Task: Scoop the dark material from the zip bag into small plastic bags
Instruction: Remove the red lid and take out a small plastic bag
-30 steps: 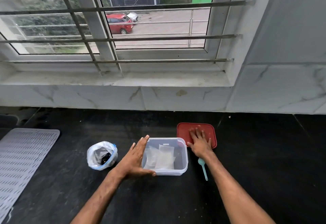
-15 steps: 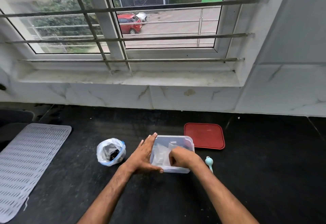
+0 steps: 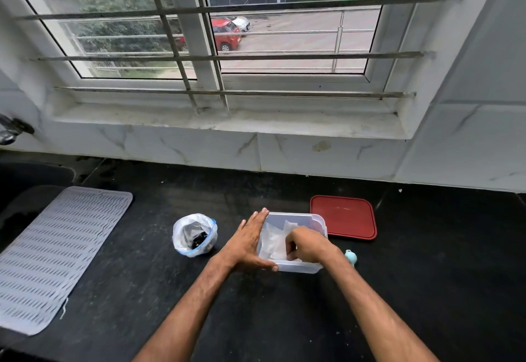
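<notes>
A clear, rectangular plastic tub (image 3: 317, 220) with rounded corners sits open on the black counter (image 3: 427, 276), and inside it lies a loose heap of small plastic bags (image 3: 274, 240), thin, translucent and crinkled. The right hand (image 3: 308, 245) reaches down into the tub with its fingers curled over the bags; whether the fingertips are actually pinched on one cannot be told, since the knuckles hide them. The left hand (image 3: 246, 243) lies flat and spread against the tub's left wall, fingers straight, thumb running along the near edge, gripping nothing. Just left of that hand stands the zip bag (image 3: 195, 235), a rumpled whitish pouch with a blue seal strip around its open mouth; the dark material (image 3: 199, 240) sits low inside it as a small black clump. The tub's red lid (image 3: 344, 216), a flat rounded square, lies just behind and to the right of the tub. A pale turquoise scoop (image 3: 350, 257) peeks out beside the right wrist, mostly hidden. Far to the left a grey ribbed mat (image 3: 57, 253) with rows of slots rests on the counter. The counter is dark speckled stone, meeting white veined marble tiling below a barred window (image 3: 216, 54) with a white frame.
</notes>
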